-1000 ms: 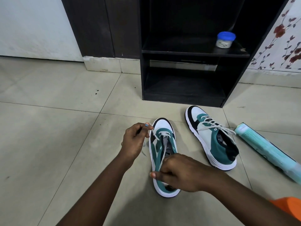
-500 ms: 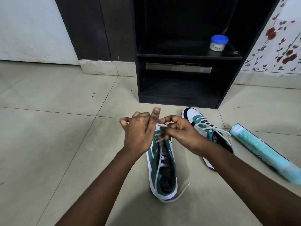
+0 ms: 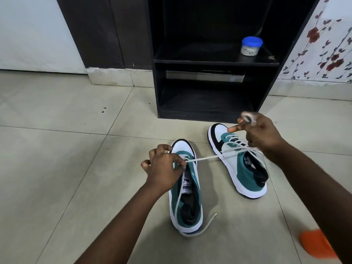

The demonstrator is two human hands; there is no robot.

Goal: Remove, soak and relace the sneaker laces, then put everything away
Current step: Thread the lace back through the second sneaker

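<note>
A: hands?
B: left hand (image 3: 164, 168) pinches the white lace (image 3: 202, 159) at the near sneaker (image 3: 187, 204), by its front eyelets. right hand (image 3: 261, 134) grips the same lace, raised over the second sneaker (image 3: 240, 168).
A: location?
B: both sneakers on the floor (image 3: 66, 149), in front of the black shelf (image 3: 215, 61).

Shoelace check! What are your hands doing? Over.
Left hand pinches white lace at near sneaker. Right hand pulls the lace taut. Second sneaker still laced. Nothing blocking.
</note>
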